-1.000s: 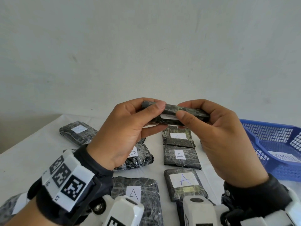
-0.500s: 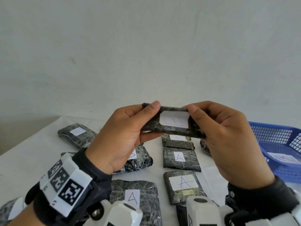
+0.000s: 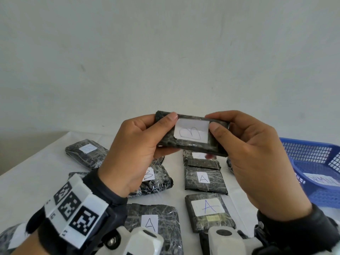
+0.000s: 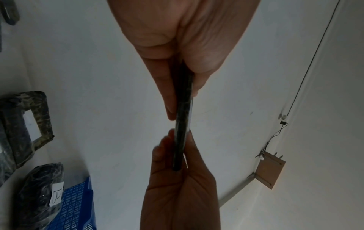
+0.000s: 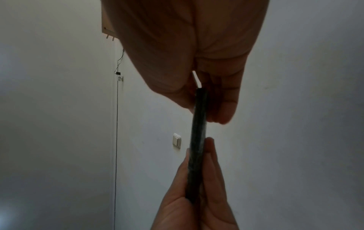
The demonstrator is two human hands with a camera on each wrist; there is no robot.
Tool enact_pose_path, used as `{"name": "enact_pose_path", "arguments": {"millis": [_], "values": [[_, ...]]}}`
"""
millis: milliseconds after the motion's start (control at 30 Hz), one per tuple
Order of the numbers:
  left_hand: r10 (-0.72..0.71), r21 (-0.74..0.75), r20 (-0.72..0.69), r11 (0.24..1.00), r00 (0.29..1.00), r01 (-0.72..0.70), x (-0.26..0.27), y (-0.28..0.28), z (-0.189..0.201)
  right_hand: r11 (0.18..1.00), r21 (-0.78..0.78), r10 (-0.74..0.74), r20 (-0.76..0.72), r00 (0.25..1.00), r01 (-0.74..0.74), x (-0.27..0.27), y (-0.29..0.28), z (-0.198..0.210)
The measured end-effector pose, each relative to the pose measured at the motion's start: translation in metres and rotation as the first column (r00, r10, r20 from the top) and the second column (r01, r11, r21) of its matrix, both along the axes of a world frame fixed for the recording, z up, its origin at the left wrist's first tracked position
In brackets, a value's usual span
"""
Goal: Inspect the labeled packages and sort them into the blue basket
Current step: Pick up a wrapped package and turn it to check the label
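A flat black wrapped package (image 3: 191, 144) with a white label marked B is held up above the table, label facing me. My left hand (image 3: 139, 144) pinches its left end, thumb on the front. My right hand (image 3: 244, 148) pinches its right end the same way. Both wrist views show the package (image 4: 184, 118) (image 5: 198, 133) edge-on between the two hands. The blue basket (image 3: 312, 168) stands at the right on the table, with a white label inside it. Its corner (image 4: 75, 207) shows in the left wrist view.
Several more black packages lie on the white table (image 3: 27, 177) below the hands: labelled A (image 3: 204, 179) (image 3: 208, 210) (image 3: 152, 225) and B (image 3: 86, 153) (image 3: 152, 179). A pale wall rises behind the table.
Both hands have tipped the package from nearly flat to upright, so its B label now faces me. It has also risen slightly.
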State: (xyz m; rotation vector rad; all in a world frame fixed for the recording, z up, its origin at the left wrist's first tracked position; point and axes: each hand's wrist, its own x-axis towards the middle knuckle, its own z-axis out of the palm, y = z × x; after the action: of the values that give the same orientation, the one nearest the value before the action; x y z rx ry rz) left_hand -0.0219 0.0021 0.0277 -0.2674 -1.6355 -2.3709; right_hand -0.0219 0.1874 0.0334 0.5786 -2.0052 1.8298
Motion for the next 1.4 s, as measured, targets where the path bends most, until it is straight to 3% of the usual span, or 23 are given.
{"name": "enact_pose_path", "arguments": {"millis": [133, 233, 333, 433, 600, 733, 900, 1033, 1400], "values": [[-0.048, 0.04, 0.044, 0.998, 0.998, 0.046, 0.001, 0.0, 0.001, 0.999, 0.04, -0.02, -0.034, 0.999, 0.021, 0.002, 0.002, 0.001], [-0.048, 0.075, 0.094, 0.996, 0.994, 0.041, -0.001, -0.002, 0.002, 0.982, 0.148, 0.118, 0.007, 0.993, -0.118, 0.003, 0.004, -0.001], [-0.061, 0.113, 0.115, 0.992, 0.992, 0.048, -0.002, -0.004, 0.003, 0.974, 0.1, 0.206, -0.015, 0.978, -0.204, 0.003, 0.004, -0.001], [-0.122, 0.137, 0.069, 0.984, 0.99, 0.112, -0.001, -0.004, 0.003, 0.986, 0.069, 0.159, -0.052, 0.986, -0.155, 0.004, 0.006, 0.002], [-0.244, 0.207, -0.044, 0.947, 0.969, 0.248, 0.001, -0.003, 0.004, 0.987, -0.005, 0.162, 0.024, 0.987, -0.161, 0.0, 0.009, 0.004], [-0.184, 0.19, -0.098, 0.961, 0.978, 0.2, -0.002, -0.002, 0.003, 0.961, -0.175, 0.224, 0.044, 0.974, -0.213, -0.003, 0.005, 0.003], [-0.106, 0.136, -0.141, 0.983, 0.984, 0.125, -0.003, -0.001, -0.001, 0.956, -0.263, 0.134, 0.002, 0.991, -0.129, -0.004, -0.003, -0.002], [-0.152, 0.151, -0.114, 0.974, 0.982, 0.168, -0.005, 0.0, -0.003, 0.954, -0.294, 0.061, 0.004, 0.998, -0.057, -0.004, -0.009, -0.006], [-0.099, 0.112, -0.153, 0.987, 0.983, 0.116, -0.004, 0.002, -0.006, 0.931, -0.355, 0.108, 0.058, 0.993, -0.08, -0.005, -0.013, -0.008]]}}
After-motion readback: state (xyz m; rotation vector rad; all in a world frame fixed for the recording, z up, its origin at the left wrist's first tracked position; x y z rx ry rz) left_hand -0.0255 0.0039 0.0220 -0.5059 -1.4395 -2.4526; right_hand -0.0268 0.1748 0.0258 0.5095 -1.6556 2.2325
